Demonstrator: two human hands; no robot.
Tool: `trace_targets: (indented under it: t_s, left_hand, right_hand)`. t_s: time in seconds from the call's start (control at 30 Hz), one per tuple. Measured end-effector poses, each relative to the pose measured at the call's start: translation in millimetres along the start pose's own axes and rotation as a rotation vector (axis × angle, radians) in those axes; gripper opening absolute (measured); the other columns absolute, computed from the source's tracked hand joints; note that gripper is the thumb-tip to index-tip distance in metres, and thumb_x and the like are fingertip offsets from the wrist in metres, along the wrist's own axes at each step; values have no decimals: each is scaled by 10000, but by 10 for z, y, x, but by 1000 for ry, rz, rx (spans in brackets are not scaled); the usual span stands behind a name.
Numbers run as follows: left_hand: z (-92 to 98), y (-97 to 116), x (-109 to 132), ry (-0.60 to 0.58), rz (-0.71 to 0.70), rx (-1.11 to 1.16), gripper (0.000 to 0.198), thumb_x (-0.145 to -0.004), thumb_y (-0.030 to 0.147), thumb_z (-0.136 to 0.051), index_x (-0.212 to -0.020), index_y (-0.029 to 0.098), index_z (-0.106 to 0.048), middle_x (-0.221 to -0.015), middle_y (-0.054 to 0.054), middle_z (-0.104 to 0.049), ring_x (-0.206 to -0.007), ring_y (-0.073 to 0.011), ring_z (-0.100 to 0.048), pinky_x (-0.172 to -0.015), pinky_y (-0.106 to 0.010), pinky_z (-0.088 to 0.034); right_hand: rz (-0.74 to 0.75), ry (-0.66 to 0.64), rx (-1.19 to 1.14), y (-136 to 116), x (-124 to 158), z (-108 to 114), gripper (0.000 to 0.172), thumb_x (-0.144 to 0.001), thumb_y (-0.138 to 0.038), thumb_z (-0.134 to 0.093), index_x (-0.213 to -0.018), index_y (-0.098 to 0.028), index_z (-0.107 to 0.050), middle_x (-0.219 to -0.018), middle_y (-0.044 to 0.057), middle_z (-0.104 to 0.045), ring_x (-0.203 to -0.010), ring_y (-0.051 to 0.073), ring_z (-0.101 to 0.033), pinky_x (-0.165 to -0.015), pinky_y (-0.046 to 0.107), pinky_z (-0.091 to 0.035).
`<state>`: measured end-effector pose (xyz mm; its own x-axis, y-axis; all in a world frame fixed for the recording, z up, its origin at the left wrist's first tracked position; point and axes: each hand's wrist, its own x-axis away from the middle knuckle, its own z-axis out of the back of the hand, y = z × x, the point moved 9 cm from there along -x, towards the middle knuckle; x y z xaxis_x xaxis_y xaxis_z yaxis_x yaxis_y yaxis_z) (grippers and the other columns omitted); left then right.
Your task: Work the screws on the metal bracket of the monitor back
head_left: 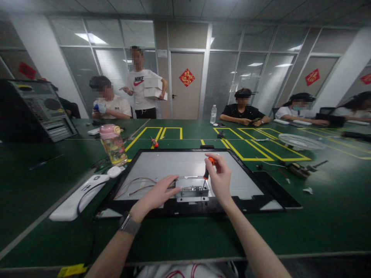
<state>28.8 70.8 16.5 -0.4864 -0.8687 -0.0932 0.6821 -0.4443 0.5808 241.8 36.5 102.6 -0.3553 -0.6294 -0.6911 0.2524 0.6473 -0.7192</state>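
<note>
A large flat display panel [162, 164] with a black frame lies on the table before me. Near its front edge sits a silver metal bracket [193, 193] with a hinge-like mechanism. My right hand [218, 175] pinches the orange-and-black handle of a screwdriver [206, 173], which stands almost upright with its tip down at the bracket's right part. On the bracket's left side rests my left hand [158, 193], fingers stretched out and thumb apart, touching the metal. Thin wires [136, 184] run across the panel beside it.
Left of the panel are a white power strip [79, 197] and a pink-lidded bottle [111, 143]. A computer case [40, 108] stands far left. A black slab [275, 189] and a tool [300, 168] lie right. Several people sit across the table; one person [144, 88] stands holding boxes.
</note>
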Motion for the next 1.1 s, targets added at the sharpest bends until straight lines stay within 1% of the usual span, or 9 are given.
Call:
trace_targets:
  t_s: [0.07, 0.23, 0.37, 0.5, 0.63, 0.77, 0.83, 1.0, 1.1]
  left_hand:
    - [-2, -5, -4, 6, -3, -1, 571, -931, 512, -472, -1422, 220, -486, -1508, -78, -496, -1374, -253, -466, -1152, -343, -320]
    - [-13, -27, -8, 5, -4, 0, 573, -933, 509, -474, -1428, 220, -476, -1512, -81, -491, -1376, -247, -465, -1153, -347, -317]
    - [-8, -17, 3, -7, 8, -1, 578, -932, 508, -475, -1430, 215, -473, -1518, -83, -483, -1379, -246, -459, -1155, -347, -310]
    - [-7, -17, 7, -11, 10, 5, 585, -937, 518, -467, -1436, 213, -466, -1521, -81, -479, -1382, -246, -452, -1157, -346, -303]
    - [-13, -32, 1, -9, 9, 12, 586, -937, 524, -470, -1437, 219, -464, -1525, -79, -474, -1389, -255, -443, -1161, -355, -299]
    - [-19, -30, -3, -12, 7, 10, 584, -937, 521, -472, -1440, 222, -458, -1533, -86, -462, -1399, -257, -432, -1166, -374, -291]
    - [-21, -28, -3, -12, 6, 8, 582, -939, 517, -473, -1439, 219, -458, -1533, -90, -461, -1398, -257, -433, -1166, -378, -292]
    - [-20, -35, -1, -6, -4, 17, 598, -939, 525, -474, -1443, 202, -459, -1527, -97, -468, -1393, -257, -440, -1164, -367, -297]
    - [-23, -39, 1, -15, 0, 22, 604, -940, 522, -473, -1450, 198, -449, -1535, -101, -456, -1396, -254, -435, -1164, -369, -295]
  right_hand:
    - [6, 1, 8, -6, -4, 11, 155, -904, -322, -609, -969, -224, -711, -905, 42, -634, -796, 194, -578, -769, 366, -458]
    - [19, -5, 19, -34, -4, 26, 270, -977, -317, -470, -997, -221, -722, -939, 60, -658, -899, 218, -606, -840, 395, -454]
    - [2, -21, 2, -11, -8, 13, 262, -973, -291, -475, -1050, -222, -715, -1017, 72, -688, -959, 225, -618, -875, 407, -455]
    - [17, -15, 13, -18, -8, 11, 205, -939, -289, -556, -1030, -225, -728, -938, 59, -673, -895, 217, -618, -835, 396, -472]
    - [46, -16, -1, -48, 0, 2, 130, -888, -280, -646, -967, -237, -740, -942, 55, -647, -878, 215, -612, -803, 388, -480]
    - [77, -27, -6, -79, 7, -12, 87, -875, -291, -669, -906, -243, -734, -908, 48, -622, -866, 215, -604, -797, 390, -481]
    - [66, -37, -7, -75, 7, -19, 107, -896, -304, -639, -904, -239, -724, -887, 42, -610, -836, 207, -599, -785, 384, -483]
    - [-6, -83, -43, -43, 19, -52, 234, -984, -331, -481, -1010, -227, -689, -867, 40, -640, -796, 194, -598, -750, 355, -475]
    - [-50, -81, -114, -9, 30, -58, 260, -999, -347, -440, -993, -221, -667, -792, 25, -634, -747, 190, -602, -707, 339, -479]
